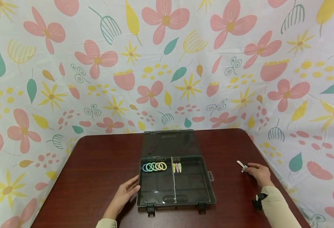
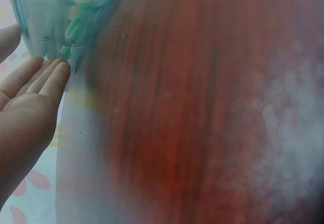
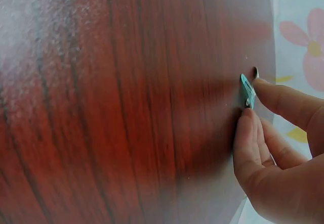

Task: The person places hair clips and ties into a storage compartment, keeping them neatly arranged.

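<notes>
A dark translucent case (image 1: 155, 186) lies with its lid (image 1: 170, 144) folded back behind it. My left hand (image 1: 125, 191) rests its fingers and thumb at the case's left wall; in the left wrist view the fingers (image 2: 53, 85) are straight. To the right of the case, my right hand (image 1: 258, 174) pinches a light blue snap hair clip (image 1: 244, 169) between thumb and fingertips. The right wrist view shows this clip (image 3: 247, 91) as teal, close over the table. A whitish hair clip (image 1: 240, 163) lies just beyond it, partly hidden by the thumb in the right wrist view.
Several pastel rings (image 1: 163, 163) lie overlapping in a row in the case's left compartment. A thin upright divider (image 1: 173, 183) separates them from a few small hair clips (image 1: 177, 167) on the right. Floral cloth (image 1: 155, 110) hangs behind the dark red table (image 1: 104, 155).
</notes>
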Tool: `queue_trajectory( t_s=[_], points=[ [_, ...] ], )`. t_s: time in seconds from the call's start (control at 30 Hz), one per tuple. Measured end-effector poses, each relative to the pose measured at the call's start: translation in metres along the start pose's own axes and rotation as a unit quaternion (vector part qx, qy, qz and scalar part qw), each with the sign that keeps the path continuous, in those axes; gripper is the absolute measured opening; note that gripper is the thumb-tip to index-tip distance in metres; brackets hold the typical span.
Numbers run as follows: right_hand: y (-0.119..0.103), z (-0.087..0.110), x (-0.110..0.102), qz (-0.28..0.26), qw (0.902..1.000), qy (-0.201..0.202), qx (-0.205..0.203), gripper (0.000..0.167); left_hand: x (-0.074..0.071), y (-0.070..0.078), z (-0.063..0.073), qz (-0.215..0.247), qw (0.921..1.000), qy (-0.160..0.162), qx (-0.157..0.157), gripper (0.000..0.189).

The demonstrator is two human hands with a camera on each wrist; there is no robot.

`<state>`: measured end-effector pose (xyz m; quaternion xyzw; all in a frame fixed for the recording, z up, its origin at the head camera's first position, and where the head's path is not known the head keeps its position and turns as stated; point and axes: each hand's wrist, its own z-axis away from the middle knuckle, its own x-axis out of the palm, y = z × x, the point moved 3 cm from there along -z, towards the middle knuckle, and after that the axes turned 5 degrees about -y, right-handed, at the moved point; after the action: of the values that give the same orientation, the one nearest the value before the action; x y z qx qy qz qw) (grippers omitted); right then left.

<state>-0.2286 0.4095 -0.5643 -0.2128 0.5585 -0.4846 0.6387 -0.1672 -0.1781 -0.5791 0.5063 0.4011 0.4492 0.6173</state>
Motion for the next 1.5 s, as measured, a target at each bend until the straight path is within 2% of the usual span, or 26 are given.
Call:
queue_trajectory(
  t_s=[0.37,0.8,1.0,1.23,1.33,1.5],
  points=[
    [0.000,-0.003,0.003,0.015,0.9996,0.024,0.008,0.057,0.000,0.000,0.000,-0.008,1.0000,0.000,-0.002,0.057],
    [0.001,-0.006,0.002,-0.015,0.9986,0.045,0.022,0.050,0.000,0.001,-0.001,-0.002,1.0000,0.005,0.003,0.057],
    [0.002,-0.006,0.003,-0.089,0.9944,0.043,0.036,0.047,0.000,-0.003,-0.001,-0.005,1.0000,0.008,-0.002,0.056],
    [-0.002,-0.001,0.005,-0.182,0.9824,0.032,0.029,0.033,-0.001,-0.002,-0.002,-0.006,0.9999,0.006,0.005,0.056],
    [-0.005,0.003,0.006,-0.218,0.9758,0.010,0.013,0.020,-0.001,-0.001,-0.002,-0.009,0.9999,0.007,0.004,0.055],
    [-0.016,0.006,0.008,-0.243,0.9690,-0.041,-0.018,0.019,-0.002,-0.003,-0.002,-0.012,0.9999,0.004,0.001,0.056]
  ],
)
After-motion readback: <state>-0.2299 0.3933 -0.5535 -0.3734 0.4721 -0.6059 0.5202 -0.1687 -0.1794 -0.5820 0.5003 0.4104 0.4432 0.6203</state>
